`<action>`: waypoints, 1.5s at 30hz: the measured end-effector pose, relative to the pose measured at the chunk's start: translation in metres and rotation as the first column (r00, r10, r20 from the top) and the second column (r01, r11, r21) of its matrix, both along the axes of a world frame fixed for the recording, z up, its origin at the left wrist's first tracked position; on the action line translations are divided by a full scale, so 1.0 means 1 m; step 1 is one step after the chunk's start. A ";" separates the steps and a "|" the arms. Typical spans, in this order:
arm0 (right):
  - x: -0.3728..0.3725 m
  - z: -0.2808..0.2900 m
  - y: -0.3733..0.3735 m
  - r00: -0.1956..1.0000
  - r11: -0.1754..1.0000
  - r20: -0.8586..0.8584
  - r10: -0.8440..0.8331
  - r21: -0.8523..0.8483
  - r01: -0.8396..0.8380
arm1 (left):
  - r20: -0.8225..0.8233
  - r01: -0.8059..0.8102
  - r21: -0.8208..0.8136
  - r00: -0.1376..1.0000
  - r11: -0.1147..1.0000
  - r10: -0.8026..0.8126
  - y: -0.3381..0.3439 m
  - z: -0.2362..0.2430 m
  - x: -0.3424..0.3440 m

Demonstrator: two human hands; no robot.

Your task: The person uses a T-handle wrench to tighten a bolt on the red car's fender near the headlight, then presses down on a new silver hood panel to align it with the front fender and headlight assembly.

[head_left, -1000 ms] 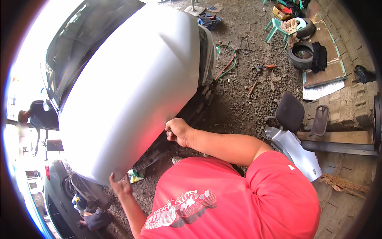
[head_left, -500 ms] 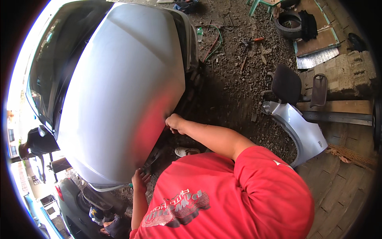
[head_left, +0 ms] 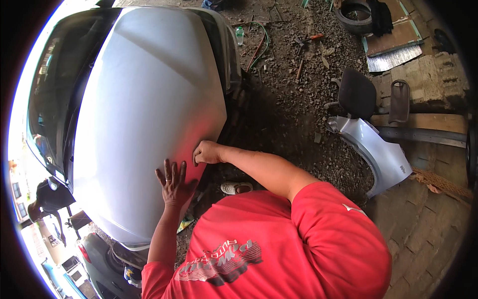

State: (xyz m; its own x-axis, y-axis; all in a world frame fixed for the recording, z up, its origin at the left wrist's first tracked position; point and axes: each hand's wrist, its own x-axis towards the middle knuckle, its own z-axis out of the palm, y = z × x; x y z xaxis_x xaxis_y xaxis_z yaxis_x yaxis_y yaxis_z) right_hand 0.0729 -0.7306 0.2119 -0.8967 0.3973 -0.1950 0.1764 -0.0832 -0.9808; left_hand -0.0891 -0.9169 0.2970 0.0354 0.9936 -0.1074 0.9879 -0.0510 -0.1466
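A silver car hood (head_left: 134, 94), closed on its car, fills the left of the view, with a red reflection near its front edge. My left hand (head_left: 174, 185) is open on the hood near that edge, fingers spread apart. Just right of it, my right hand (head_left: 207, 152) is closed against the hood inside the edge. Its fingers are curled down, and whatever they may hold is hidden. The dark windshield (head_left: 57, 74) lies beyond the hood at the far left.
On the gravel lie a hammer (head_left: 301, 45), a green hose (head_left: 266, 45) and a bottle (head_left: 240, 36). At the right are a silver fender (head_left: 386, 157), a dark office chair (head_left: 357, 93) and a tire (head_left: 354, 21). Another person (head_left: 50, 199) stands beyond the car at the left.
My left hand has moved up from the hood's front edge onto its surface, fingers spreading. My right hand has shifted left, from the edge onto the hood.
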 end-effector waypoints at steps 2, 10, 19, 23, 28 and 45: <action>0.001 -0.007 -0.008 0.999 0.999 0.041 -0.012 0.047 0.010 | -0.068 -0.027 -0.037 0.997 0.999 0.025 -0.001 -0.018 0.002; -0.002 -0.023 0.007 1.000 1.000 0.004 0.008 0.027 -0.009 | -0.058 0.004 0.002 0.998 1.000 -0.004 0.007 -0.031 -0.004; -0.003 -0.017 0.004 1.000 0.996 0.000 0.009 0.086 -0.009 | -0.017 -0.161 -0.088 0.987 0.983 0.160 0.014 -0.003 0.032; -0.002 -0.021 0.001 0.998 0.996 -0.056 0.011 0.084 -0.006 | 0.033 -0.215 -0.108 0.975 0.971 0.219 0.010 0.008 0.047; 0.000 -0.022 0.000 0.998 0.996 -0.065 0.019 0.089 -0.013 | 0.075 -0.236 -0.189 0.964 0.953 0.254 -0.006 0.019 0.059; -0.006 -0.005 -0.001 0.991 0.983 -0.056 0.120 0.148 -0.110 | 0.345 -0.709 -0.246 0.573 0.661 0.743 -0.155 0.032 0.051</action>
